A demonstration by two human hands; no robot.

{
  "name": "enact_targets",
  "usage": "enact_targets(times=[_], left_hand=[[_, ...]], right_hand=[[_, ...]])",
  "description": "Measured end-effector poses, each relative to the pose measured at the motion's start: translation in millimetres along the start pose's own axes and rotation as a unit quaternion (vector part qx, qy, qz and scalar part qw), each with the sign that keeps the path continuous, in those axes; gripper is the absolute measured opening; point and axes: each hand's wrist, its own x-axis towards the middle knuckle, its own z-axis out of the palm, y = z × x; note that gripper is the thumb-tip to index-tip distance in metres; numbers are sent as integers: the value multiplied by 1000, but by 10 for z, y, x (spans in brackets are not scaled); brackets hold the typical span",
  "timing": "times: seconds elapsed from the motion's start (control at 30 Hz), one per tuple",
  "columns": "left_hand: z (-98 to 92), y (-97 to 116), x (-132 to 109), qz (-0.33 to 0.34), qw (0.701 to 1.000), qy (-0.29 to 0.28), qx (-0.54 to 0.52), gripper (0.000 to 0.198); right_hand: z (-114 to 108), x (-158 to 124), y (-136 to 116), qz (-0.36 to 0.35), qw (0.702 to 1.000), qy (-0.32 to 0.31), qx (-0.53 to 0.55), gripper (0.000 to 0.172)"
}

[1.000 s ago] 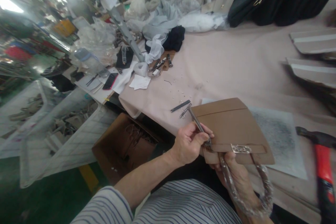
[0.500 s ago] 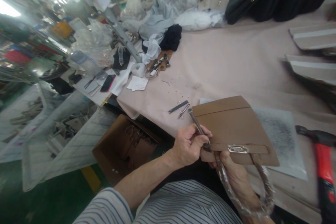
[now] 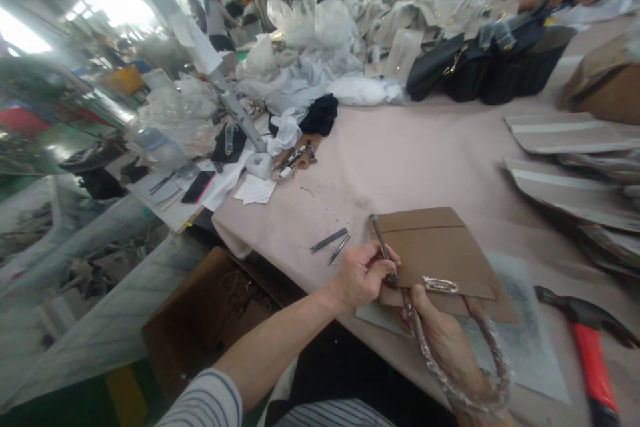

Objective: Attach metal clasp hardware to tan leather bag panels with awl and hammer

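Pinching, left hand (image 3: 361, 273): in the head view, gripping a slim strip (image 3: 379, 233) between thumb and fingers — clamping near its lower end; not revealing whether strap or tool.
Brown bag panel (image 3: 425, 247): lying at the near edge of the table (image 3: 415, 160), partly covering a translucent sheet (image 3: 520, 280).
Right hand (image 3: 443, 337): clamping the panel's near edge, thumb pressing on top, other fingers mostly hiding beneath.
Handle (image 3: 425, 350): wearing clear film, looping across the right wrist.
Metal plate (image 3: 440, 285): shining on the panel, just beside the right thumb.
Strip at the corner: judging by the pose, holding or positioning the strip at the panel's near left corner — contact hiding behind the fingertips.
Two-handed hold: probably calling for steady right-hand support and fine left-hand pressure, without letting the handle tug the panel askew.
Dark flat bar (image 3: 329, 240) and metal rod (image 3: 339, 249): lying side by side near the left hand.
Hammer (image 3: 593, 353): lying right of the panel, touching neither hand.
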Motion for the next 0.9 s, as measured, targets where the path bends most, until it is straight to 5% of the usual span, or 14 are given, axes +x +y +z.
enact_targets(times=[0.27, 0.47, 0.57, 0.8, 0.9], left_hand=[[-20, -278, 6, -1, 999, -17, 39, 19], [-21, -453, -67, 2, 995, -36, 95, 16], [-18, -494, -99, 19, 991, -53, 123, 15], [-42, -524, -111, 49, 986, -79, 137, 17], [-63, -539, -111, 46, 985, -87, 139, 17]], right_hand=[[29, 130, 102, 92, 980, -71, 159, 47], [-1, 22, 233, 215, 889, -98, 392, 26], [8, -48, 373, 219, 846, -109, 473, 19], [75, -303, 665, 199, 831, -123, 505, 42], [6, -361, 824, 192, 855, -131, 463, 27]])
